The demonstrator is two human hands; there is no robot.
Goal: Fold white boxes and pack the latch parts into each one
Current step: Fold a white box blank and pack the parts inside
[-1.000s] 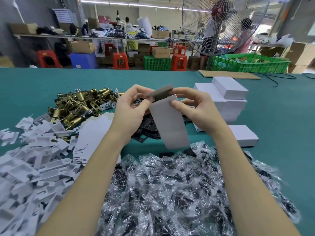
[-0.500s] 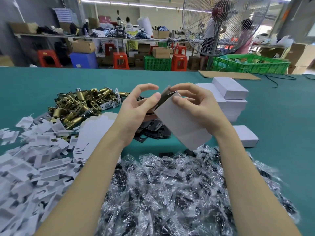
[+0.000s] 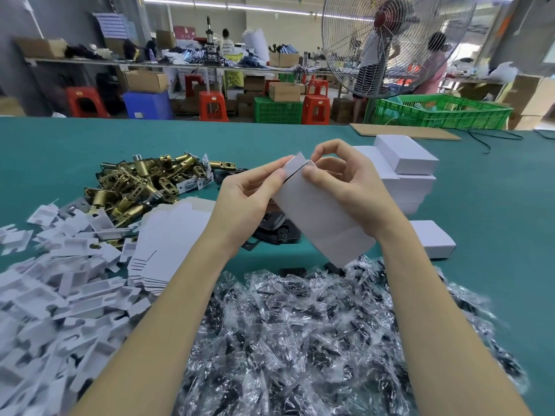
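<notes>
Head view: white box [image 3: 322,223] interior hidden behind left hand [image 3: 249,196], right hand [image 3: 351,187].

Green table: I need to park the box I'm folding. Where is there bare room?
Bare table lies right of the stacked white boxes, and beyond the brass latches. Crowded: white inserts on the left, clear bags in front.

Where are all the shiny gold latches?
In the head view, the gold latches lie heaped on the green table, far left of the hands, behind the flat white box cutouts and the white card scraps.
</notes>
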